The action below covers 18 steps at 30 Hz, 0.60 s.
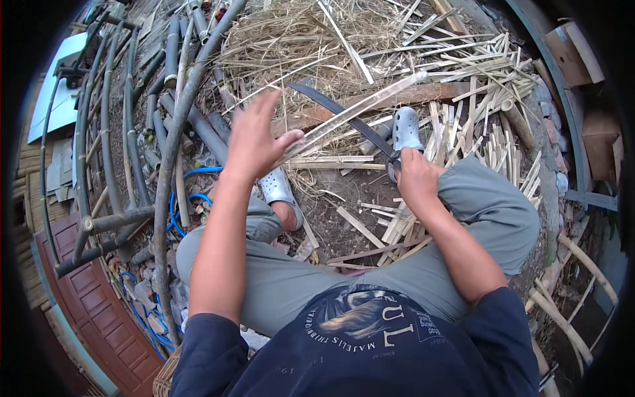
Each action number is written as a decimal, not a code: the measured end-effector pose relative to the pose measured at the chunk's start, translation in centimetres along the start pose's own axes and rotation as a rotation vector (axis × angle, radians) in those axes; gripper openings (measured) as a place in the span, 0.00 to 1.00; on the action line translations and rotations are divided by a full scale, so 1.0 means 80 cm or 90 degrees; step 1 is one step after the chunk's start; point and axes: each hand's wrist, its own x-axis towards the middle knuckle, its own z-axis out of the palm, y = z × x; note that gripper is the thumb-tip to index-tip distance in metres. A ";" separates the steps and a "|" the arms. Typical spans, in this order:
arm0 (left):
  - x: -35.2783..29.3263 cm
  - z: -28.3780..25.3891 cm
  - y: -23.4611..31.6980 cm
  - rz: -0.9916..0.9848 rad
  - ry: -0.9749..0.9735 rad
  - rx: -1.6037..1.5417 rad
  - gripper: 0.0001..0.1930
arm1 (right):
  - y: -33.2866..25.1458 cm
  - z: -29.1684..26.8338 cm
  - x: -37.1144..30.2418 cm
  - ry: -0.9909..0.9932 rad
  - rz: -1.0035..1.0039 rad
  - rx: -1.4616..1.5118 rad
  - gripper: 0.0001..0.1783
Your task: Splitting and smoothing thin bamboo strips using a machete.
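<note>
The person's right hand (pixel 418 177) is closed round the grip of a long knife with a dark, curved blade (pixel 366 130), beside the right knee, and the blade slants up and to the left. The left hand (pixel 256 139) is raised and blurred, its fingers lifted and spread apart, its thumb pointing right near the lower end of a pale, straight strip of split bamboo (pixel 383 99); whether the thumb touches the strip cannot be told. The strip runs from beside that hand up to the right, crossing the blade's line. Just beyond lies a reddish-brown wooden beam (pixel 444 91). A light grey perforated clog (pixel 406 127) on the right foot stands just above the right hand, and its mate, a matching left clog (pixel 276 187), is below the left hand. Grey-green trousers (pixel 297 284) cover the bent legs. Pale split bamboo pieces (pixel 503 86) pile up on the right, and a tangled heap of straw-coloured shavings (pixel 284 43) spreads at the top. Further left are dark bamboo poles (pixel 210 137), a bright blue hose (pixel 173 215) and a red-brown panelled door (pixel 99 291); brown cardboard boxes (pixel 574 56) stand at the far right.
</note>
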 end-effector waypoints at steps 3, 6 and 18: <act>-0.007 0.038 0.007 -0.201 -0.258 -0.256 0.50 | 0.002 0.002 0.003 0.039 -0.029 -0.046 0.14; -0.015 0.071 0.023 -0.276 -0.313 -0.273 0.41 | 0.004 -0.008 0.005 0.037 -0.021 -0.057 0.14; -0.044 0.134 0.083 -0.351 -0.351 -0.800 0.09 | -0.015 -0.011 0.044 -0.268 0.400 0.908 0.23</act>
